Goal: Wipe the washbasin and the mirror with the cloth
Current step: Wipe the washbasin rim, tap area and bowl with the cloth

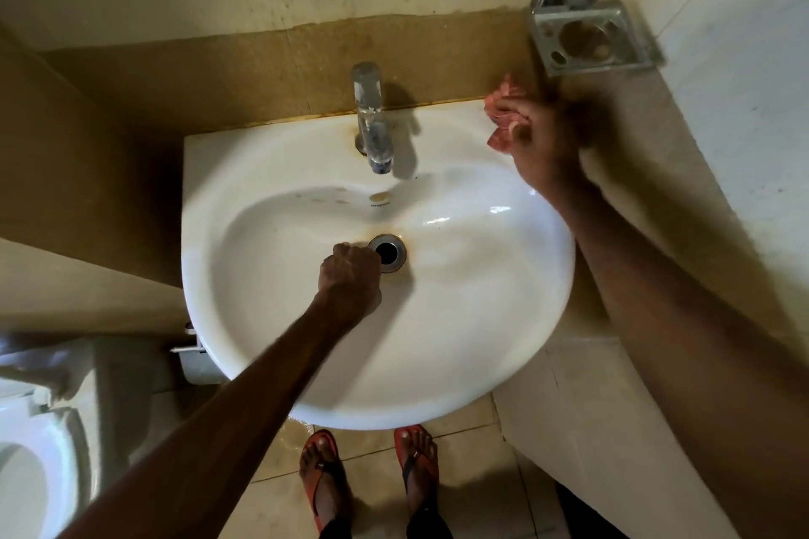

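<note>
A white washbasin (459, 363) is fixed to the wall, with a chrome tap (371, 118) at its back and a metal drain (388, 252) in the bowl. My right hand (543, 144) is blurred over the basin's back right corner and grips a crumpled pink cloth (501, 109) against the rim. Inside the bowl, my left hand (350, 276) is a closed fist just left of the drain, with nothing visible in it. No mirror is in view.
A metal soap and brush holder (591, 39) juts from the wall above the right corner. A toilet seat (35, 451) is at the lower left. My feet in red sandals (372, 477) stand on wet floor tiles below the basin.
</note>
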The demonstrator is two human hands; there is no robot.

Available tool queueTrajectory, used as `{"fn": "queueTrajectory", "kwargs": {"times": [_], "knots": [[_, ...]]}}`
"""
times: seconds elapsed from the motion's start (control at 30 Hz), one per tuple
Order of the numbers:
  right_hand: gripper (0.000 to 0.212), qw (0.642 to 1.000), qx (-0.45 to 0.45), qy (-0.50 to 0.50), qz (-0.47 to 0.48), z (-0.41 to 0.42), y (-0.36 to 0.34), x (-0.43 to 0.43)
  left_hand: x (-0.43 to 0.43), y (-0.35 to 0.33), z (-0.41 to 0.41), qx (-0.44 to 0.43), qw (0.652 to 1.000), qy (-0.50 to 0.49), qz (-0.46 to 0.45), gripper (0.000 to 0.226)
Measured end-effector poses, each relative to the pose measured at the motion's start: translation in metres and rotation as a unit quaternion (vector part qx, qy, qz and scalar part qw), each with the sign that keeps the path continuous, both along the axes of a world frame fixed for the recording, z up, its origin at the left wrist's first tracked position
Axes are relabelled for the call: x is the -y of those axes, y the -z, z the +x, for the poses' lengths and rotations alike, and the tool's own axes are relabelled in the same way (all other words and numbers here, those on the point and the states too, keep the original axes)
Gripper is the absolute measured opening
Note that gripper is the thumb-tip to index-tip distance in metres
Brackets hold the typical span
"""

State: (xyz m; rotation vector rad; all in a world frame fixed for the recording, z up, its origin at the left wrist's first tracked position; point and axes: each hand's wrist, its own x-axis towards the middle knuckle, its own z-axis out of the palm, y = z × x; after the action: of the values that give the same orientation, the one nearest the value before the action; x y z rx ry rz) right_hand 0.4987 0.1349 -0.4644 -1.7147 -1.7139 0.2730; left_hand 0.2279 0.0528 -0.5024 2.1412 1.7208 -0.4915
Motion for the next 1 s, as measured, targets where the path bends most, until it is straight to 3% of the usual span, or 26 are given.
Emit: {"fn": "queueTrajectory", "kwargs": {"times": [0.1,0.27,0.4,0.57,0.67,0.73,0.8,0.9,1.0], "knots": [[0.043,0.998,0.05,0.028,0.0,-0.024,0.019,-0.016,-0.001,0.0,-0.002,-0.012,1.0,0.018,0.004,0.038],[0.038,0.994,0.049,-0.093,0.038,-0.107,0.014,0.006,0.003,-0.001,-0.004,-0.024,0.999,0.044,0.006,0.042],[0.033,0.988,0.063,-0.14,0.031,-0.099,0.009,0.021,0.002,-0.004,-0.008,-0.016,0.999,0.044,0.0,0.041],[0.055,0.982,0.058,-0.175,-0.03,-0.081,0.014,0.053,0.0,-0.006,-0.011,-0.008,0.999,0.046,-0.001,0.039],[0.054,0.996,-0.02,-0.083,0.001,-0.08,0.014,0.057,-0.001,-0.007,-0.013,0.004,0.999,0.05,-0.006,0.038],[0.066,0.997,-0.079,0.013,0.011,-0.085,0.018,0.055,-0.004,-0.007,-0.016,0.012,0.999,0.051,-0.005,0.036],[0.077,0.996,-0.058,0.072,-0.012,-0.094,0.024,0.052,-0.005,-0.008,-0.019,0.021,0.999,0.048,-0.004,0.034],[0.078,0.996,0.0,0.09,-0.029,-0.113,0.032,0.051,-0.004,-0.008,-0.022,0.027,0.999,0.046,-0.005,0.032],[0.082,0.995,-0.052,0.09,-0.009,-0.142,0.035,0.061,-0.004,-0.007,-0.025,0.03,0.998,0.05,-0.009,0.035]]}}
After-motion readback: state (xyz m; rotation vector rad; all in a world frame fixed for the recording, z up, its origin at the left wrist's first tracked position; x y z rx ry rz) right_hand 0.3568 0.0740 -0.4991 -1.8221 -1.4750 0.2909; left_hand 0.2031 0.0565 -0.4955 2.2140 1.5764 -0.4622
